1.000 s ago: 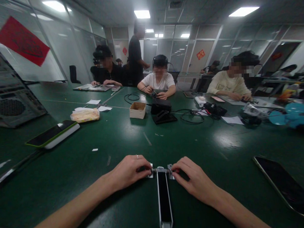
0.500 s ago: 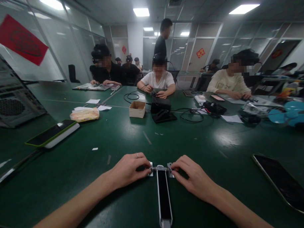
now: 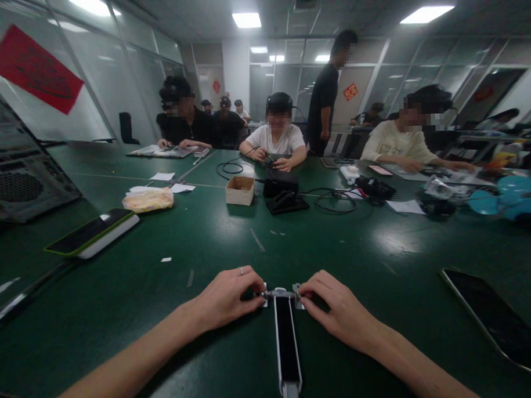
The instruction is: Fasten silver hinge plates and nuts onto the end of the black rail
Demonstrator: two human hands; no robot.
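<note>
A long, narrow device (image 3: 287,340) with a black face and silver edges lies on the green table in front of me, its near end running out of the bottom of the view. Across its far end sits a short metal crosspiece (image 3: 279,293), with a small metal bracket on either side. The fingertips of my left hand (image 3: 229,299) are pinched at the left bracket (image 3: 265,302). On the opposite side, the thumb and fingers of my right hand (image 3: 334,304) close on the right bracket (image 3: 297,303). My fingers partly cover both brackets.
On the green table (image 3: 214,235) lie a phone (image 3: 491,313) at right and a green-edged device (image 3: 92,233) at left. Farther off are a small open box (image 3: 240,191), a black stand (image 3: 285,198), cables and blue fan blades (image 3: 515,196). Several people sit opposite; one stands.
My left hand's fingers have shifted slightly at the left bracket; my right hand stays put. The standing person has moved right. The seated person at right has spread their hands apart.
</note>
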